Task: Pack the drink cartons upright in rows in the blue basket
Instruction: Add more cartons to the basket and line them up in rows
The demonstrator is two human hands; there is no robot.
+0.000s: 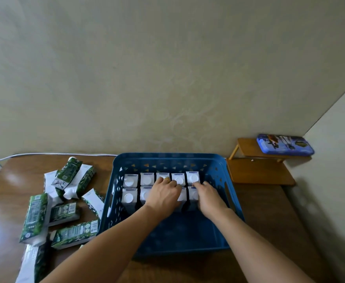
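2 hands' fingers point(172, 183) atop basket point(220, 231) cartons point(129, 198)

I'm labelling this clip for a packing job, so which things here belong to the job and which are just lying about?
Part of the job: blue basket; upright cartons in it; loose cartons on the table; left hand; right hand.

Lying about: blue tin; small wooden stand; white cable.

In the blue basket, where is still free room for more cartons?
The basket floor is bare between the second carton row and the near wall. The far end is crowded: two rows, with both hands, left and right, on them.
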